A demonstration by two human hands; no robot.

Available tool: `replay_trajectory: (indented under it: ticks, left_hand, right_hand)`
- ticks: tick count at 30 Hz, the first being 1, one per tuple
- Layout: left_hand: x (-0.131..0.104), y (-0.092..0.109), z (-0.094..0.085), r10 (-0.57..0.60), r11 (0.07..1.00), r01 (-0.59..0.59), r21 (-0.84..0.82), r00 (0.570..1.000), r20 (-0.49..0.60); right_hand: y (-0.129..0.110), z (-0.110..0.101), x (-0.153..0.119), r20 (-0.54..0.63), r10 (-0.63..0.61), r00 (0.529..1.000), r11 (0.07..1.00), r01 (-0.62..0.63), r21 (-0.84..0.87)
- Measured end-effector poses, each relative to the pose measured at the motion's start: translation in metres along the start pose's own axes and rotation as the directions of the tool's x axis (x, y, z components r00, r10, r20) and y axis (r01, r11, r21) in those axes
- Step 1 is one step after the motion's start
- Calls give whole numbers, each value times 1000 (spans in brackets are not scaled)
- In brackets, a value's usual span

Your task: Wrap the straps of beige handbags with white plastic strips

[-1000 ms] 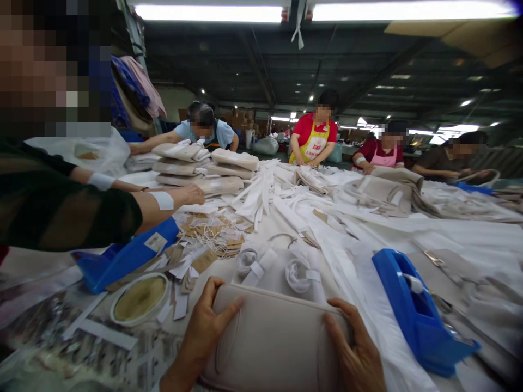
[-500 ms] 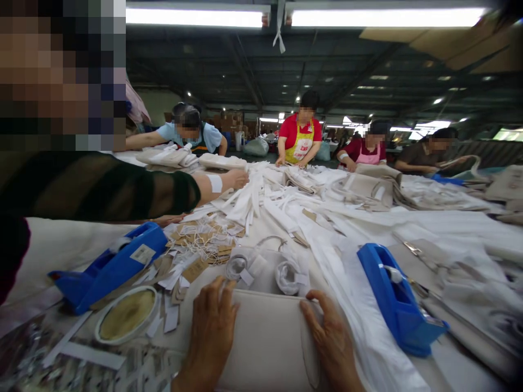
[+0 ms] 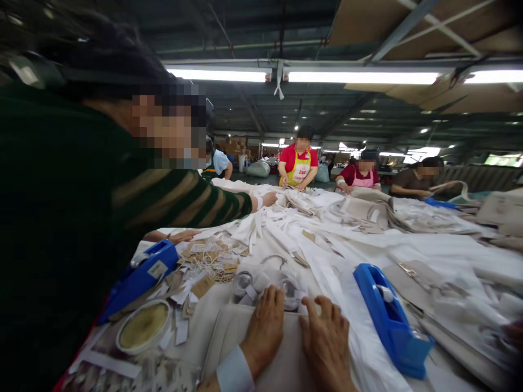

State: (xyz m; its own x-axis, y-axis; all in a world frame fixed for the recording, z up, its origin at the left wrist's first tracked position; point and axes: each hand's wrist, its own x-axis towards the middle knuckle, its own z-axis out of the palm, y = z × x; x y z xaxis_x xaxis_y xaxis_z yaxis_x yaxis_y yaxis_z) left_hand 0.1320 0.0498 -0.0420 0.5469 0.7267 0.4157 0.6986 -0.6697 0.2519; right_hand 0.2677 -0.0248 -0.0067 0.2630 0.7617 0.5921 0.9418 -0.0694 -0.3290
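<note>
Crumpled white sheeting [image 3: 341, 272] flanks a smooth beige bag [image 3: 226, 335]; left fingers [image 3: 274, 299] rest together over it, right fingers [image 3: 326, 307] slightly spread.

Pale band [image 3: 235, 371] on left wrist [image 3: 253, 357]

This is a factory workshop, as shown by the dark, beamed roof [image 3: 253, 111], the tube lights [image 3: 363, 78], the boxes [image 3: 231, 146] piled behind, and several workers [image 3: 412, 184], some in aprons [image 3: 300, 170], around a shared spread of beige bags [image 3: 291, 348], white wrapping [image 3: 347, 256], tags [image 3: 210, 256] and blue tape dispensers [image 3: 390, 318].
</note>
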Motion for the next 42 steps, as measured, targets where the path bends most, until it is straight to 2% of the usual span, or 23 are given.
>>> replay_trajectory:
  ticks: [2,4,7,10,12,14,16,19,22,27,31,33,37,42]
  left_hand:
    - [2,-1,2,-12,996,5,-91,998,-69]
    - [6,-1,-3,-35,976,3,-220,989,-141]
    - [8,-5,-15,-85,940,-18,-341,955,-283]
    - [5,-14,-27,-145,960,11,-279,873,-465]
    - [4,-20,-35,-200,977,129,-168,825,-529]
    - [3,-23,-43,-262,960,277,-46,821,-507]
    - [4,-26,-52,-317,929,366,51,861,-397]
    - [9,-28,-61,-323,928,352,120,923,-210]
    - [17,-29,-65,-326,929,344,136,936,-136]
    - [24,-32,-66,-308,940,327,95,935,-174]
    - [28,-36,-69,-322,947,307,-98,923,-213]
    - [29,-38,-71,-338,935,303,-186,920,-200]
    - [29,-39,-74,-315,932,270,-241,933,-173]
    - [30,-44,-75,-204,942,177,-283,977,-67]
  right_hand:
    - [-23,1,18,-110,-118,987,988,128,89]
    - [-44,10,38,-157,-207,966,934,243,262]
    - [-58,35,57,-203,-219,954,869,286,403]
    - [-56,58,60,-234,-205,950,899,278,338]
    - [-54,66,55,-200,-293,935,918,334,216]
    - [-54,67,50,-141,-363,921,918,380,111]
    - [-55,64,46,-119,-380,917,919,389,61]
    - [-56,58,46,-118,-393,912,912,403,75]
    - [-52,58,47,-78,-392,917,907,399,134]
    - [-47,64,47,-62,-388,920,905,393,165]
    - [-44,69,49,-73,-371,926,911,378,161]
    - [-43,70,50,-67,-353,933,918,359,165]
    - [-45,69,53,-43,-303,952,936,306,175]
    - [-50,61,55,2,-265,964,951,260,169]
